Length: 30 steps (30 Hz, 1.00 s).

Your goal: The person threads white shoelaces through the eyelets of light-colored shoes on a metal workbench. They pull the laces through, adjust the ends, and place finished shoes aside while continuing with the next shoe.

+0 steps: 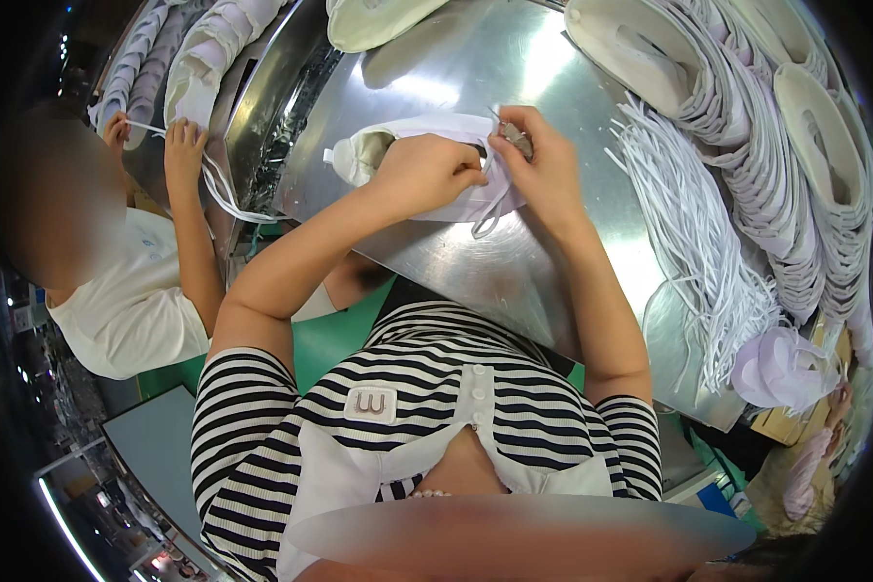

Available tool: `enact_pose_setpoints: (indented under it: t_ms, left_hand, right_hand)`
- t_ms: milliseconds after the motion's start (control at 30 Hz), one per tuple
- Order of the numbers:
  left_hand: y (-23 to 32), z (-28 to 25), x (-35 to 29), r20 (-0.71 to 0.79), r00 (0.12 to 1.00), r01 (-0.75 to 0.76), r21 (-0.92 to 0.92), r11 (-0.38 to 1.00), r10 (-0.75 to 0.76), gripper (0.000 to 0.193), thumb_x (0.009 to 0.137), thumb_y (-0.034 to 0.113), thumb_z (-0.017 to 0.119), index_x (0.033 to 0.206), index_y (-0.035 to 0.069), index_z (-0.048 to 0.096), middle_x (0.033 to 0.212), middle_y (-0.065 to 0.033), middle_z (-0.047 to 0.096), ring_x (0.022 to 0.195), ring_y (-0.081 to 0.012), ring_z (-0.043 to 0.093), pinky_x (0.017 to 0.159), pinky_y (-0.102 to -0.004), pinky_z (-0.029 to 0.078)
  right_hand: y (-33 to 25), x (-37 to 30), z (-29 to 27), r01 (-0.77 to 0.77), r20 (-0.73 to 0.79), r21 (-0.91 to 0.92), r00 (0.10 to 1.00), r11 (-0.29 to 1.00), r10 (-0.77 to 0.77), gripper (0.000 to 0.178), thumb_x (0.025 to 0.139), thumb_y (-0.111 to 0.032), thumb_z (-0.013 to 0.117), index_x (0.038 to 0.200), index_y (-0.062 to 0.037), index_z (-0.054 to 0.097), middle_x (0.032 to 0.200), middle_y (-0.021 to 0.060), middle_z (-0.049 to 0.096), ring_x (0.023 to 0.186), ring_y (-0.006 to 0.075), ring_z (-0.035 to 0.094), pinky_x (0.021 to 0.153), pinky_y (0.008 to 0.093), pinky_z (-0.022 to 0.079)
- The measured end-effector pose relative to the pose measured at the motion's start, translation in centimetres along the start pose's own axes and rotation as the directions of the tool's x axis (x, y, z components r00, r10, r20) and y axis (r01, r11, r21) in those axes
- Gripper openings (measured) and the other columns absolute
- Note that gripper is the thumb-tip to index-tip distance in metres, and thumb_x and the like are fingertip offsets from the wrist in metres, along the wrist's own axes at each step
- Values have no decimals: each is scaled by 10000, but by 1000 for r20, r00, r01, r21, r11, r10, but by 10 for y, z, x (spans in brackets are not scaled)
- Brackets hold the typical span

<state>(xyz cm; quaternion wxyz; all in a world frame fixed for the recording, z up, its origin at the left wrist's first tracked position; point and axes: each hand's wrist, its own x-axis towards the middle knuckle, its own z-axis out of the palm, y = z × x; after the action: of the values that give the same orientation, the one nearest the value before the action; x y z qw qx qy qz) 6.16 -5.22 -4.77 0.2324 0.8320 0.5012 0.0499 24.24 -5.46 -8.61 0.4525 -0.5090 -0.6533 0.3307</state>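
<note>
A white shoe upper (466, 126) lies on the shiny metal table in front of me, its toe toward the left. My left hand (429, 177) rests over its middle, fingertips pinched at the eyelet edge on a white shoelace (485, 228). A loop of that lace hangs over the near side of the upper. At the upper's right end, my right hand (541, 165) is closed around a small grey metal tool (517, 141), whose exact kind I cannot make out. A short white tip sticks up beside its fingers.
Nested stacks of white uppers (737, 145) line the table's right side, beside a bundle of white laces (689, 233). Lilac pieces (784, 371) sit at the near right corner. Another upper (378, 21) lies far off. On the left, a co-worker's hands (182, 150) pull a lace near more stacked uppers (213, 58).
</note>
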Motion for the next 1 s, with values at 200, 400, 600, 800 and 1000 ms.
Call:
enact_pose_setpoints:
  t_ms: [200, 400, 600, 800, 1000]
  left_hand:
    - [-7, 4, 8, 41, 995, 97, -177, 979, -91, 261, 829, 370, 675, 819, 112, 718, 721, -60, 677, 676, -251, 640, 630, -365, 479]
    - [-10, 5, 7, 48, 996, 90, -248, 965, -81, 218, 861, 268, 685, 837, 51, 692, 659, -54, 606, 604, -152, 531, 601, -315, 419]
    - [-12, 4, 5, 8, 999, -48, -248, 968, 52, 194, 858, 217, 688, 910, 30, 688, 720, -88, 637, 658, -195, 589, 634, -333, 456]
    - [-15, 13, -7, -109, 966, -252, -217, 943, 233, 172, 817, 167, 676, 934, 42, 677, 846, -142, 675, 773, -339, 646, 673, -426, 492]
    - [-16, 20, -15, -170, 945, -303, -142, 942, 278, 173, 829, 135, 668, 979, 52, 684, 882, -135, 681, 802, -343, 646, 683, -405, 502]
  right_hand:
    - [-7, -42, -11, -262, 26, 117, 965, 958, 261, 189, 922, -133, 633, 1049, -16, 557, 890, 170, 704, 795, 305, 701, 696, 362, 521]
    - [1, -66, -5, -283, 155, 100, 952, 954, 266, 109, 921, -121, 626, 941, -20, 591, 787, 147, 712, 727, 295, 707, 658, 355, 524]
    - [-3, -59, -4, -273, 170, -95, 943, 957, 286, 162, 904, -162, 635, 960, -21, 580, 770, 151, 700, 705, 349, 684, 643, 418, 519]
    - [-18, -54, 3, -99, 122, -439, 978, 893, 168, 250, 913, -150, 599, 1060, 5, 469, 730, 185, 672, 703, 378, 677, 633, 471, 513]
    - [-14, -54, 12, -63, 182, -430, 971, 901, 155, 303, 933, -160, 575, 1152, 13, 456, 775, 205, 667, 726, 409, 651, 624, 494, 480]
